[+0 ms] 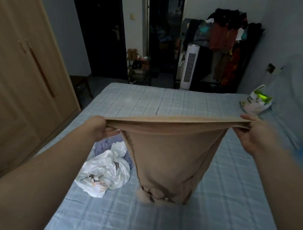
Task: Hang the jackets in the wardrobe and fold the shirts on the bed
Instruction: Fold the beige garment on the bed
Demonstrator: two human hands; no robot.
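Hands [101, 128] [253, 134] stretch tan shirt [171, 154] – taut.

A home bedroom: bed [185, 107], wooden wardrobe [21, 63], loaded clothes rack [227, 44].

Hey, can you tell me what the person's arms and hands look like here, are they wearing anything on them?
Both forearms are bare as far as the frame shows: no sleeves in view. The left hand and right hand wear no gloves, and no watch, bracelet or ring is visible. The right hand is motion-blurred, so small details there can't be ruled out.
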